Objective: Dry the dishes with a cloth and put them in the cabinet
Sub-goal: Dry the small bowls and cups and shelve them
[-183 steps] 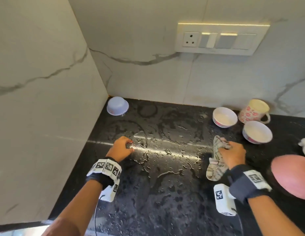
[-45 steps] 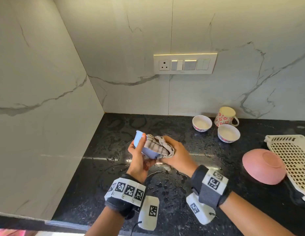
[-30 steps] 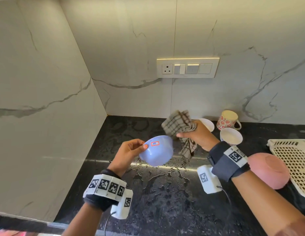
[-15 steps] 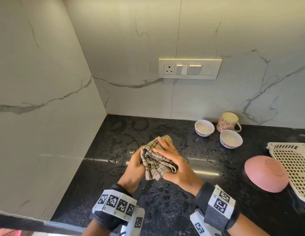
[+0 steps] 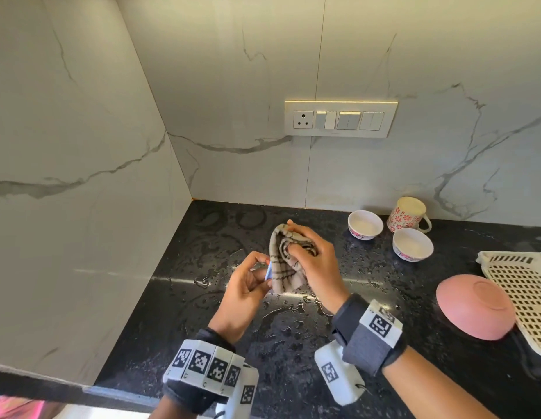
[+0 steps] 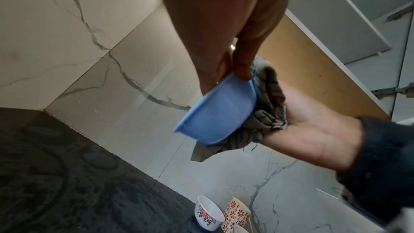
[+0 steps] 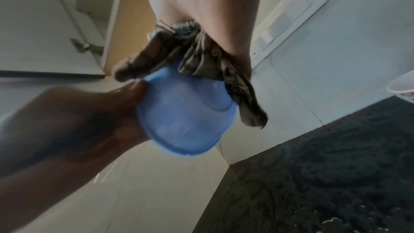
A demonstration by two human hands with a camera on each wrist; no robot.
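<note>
My left hand (image 5: 251,282) pinches the rim of a small blue bowl (image 6: 217,112) above the wet black counter (image 5: 220,343). In the head view only a sliver of the blue bowl (image 5: 268,271) shows beside the checked cloth (image 5: 285,264). My right hand (image 5: 314,261) grips the bunched cloth (image 6: 266,105) and presses it against the bowl. In the right wrist view the bowl (image 7: 186,112) sits under the cloth (image 7: 197,56), with the left hand (image 7: 94,112) at its side.
Two white floral bowls (image 5: 365,224) (image 5: 412,244) and a floral mug (image 5: 409,214) stand by the back wall. An upturned pink bowl (image 5: 474,306) lies beside a white perforated tray (image 5: 526,291) on the right. A switch panel (image 5: 340,118) is on the wall. Cabinet panels (image 6: 349,15) are overhead.
The bowl and cloth have turned: the cloth now covers the bowl's right side, and my left hand has shifted to pinch the rim. Both hands sit slightly higher.
</note>
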